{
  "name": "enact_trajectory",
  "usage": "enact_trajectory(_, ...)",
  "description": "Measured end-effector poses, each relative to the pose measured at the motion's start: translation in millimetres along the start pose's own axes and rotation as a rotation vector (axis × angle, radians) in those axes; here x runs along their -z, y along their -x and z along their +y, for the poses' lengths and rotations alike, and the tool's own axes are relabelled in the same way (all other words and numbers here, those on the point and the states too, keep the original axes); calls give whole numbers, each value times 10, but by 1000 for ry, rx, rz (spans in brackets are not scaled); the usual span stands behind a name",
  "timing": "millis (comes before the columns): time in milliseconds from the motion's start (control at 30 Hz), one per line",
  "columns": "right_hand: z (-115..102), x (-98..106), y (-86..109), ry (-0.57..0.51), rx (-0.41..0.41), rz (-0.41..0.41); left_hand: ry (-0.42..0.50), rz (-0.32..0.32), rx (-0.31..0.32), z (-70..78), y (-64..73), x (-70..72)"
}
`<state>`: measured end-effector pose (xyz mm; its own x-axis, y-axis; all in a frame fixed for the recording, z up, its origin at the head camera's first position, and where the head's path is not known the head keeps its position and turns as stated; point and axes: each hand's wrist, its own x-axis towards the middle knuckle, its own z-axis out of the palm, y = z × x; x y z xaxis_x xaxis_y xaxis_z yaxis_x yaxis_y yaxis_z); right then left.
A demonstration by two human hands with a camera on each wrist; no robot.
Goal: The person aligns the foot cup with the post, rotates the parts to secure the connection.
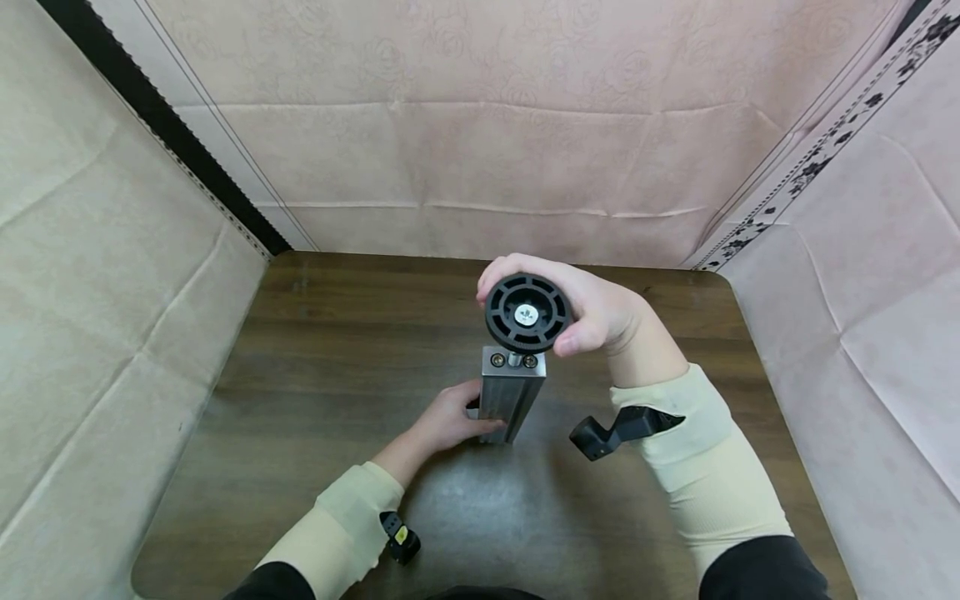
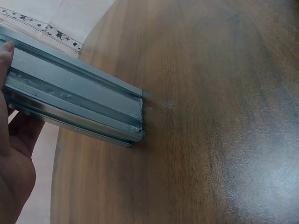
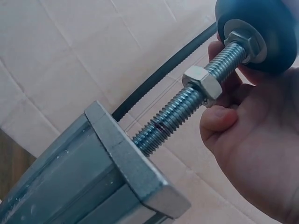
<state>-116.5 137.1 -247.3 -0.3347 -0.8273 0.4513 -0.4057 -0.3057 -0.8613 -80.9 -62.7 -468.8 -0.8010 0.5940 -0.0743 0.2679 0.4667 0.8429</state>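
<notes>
An aluminium profile [image 1: 504, 402] stands upright on the wooden table, its lower end on the tabletop in the left wrist view. My left hand [image 1: 448, 418] grips it low on its left side, thumb across the front face. A metal end plate [image 3: 133, 161] with two screws caps the top. Out of that plate rises a threaded rod [image 3: 170, 119], carrying a loose-standing hex nut [image 3: 202, 84] partway up. At the rod's top is a black round levelling foot [image 1: 517, 335]. My right hand [image 1: 600, 304] holds this foot by its rim, fingers behind and thumb in front.
The brown wooden table [image 1: 337, 375] has rounded corners. Pale patterned cloth [image 1: 480, 158] hangs behind it, with more cloth panels at left and right. Black wrist cameras sit on both sleeves, the right one [image 1: 596, 437] close beside the profile.
</notes>
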Motion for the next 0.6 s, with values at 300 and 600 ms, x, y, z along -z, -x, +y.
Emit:
enact_trajectory(300,19,-34,21,-18,-16,64,-15,5,8,6,-3,-4)
enact_trajectory(600,9,-85,12,-68,-16,103,-13,1,26,18,-3,-9)
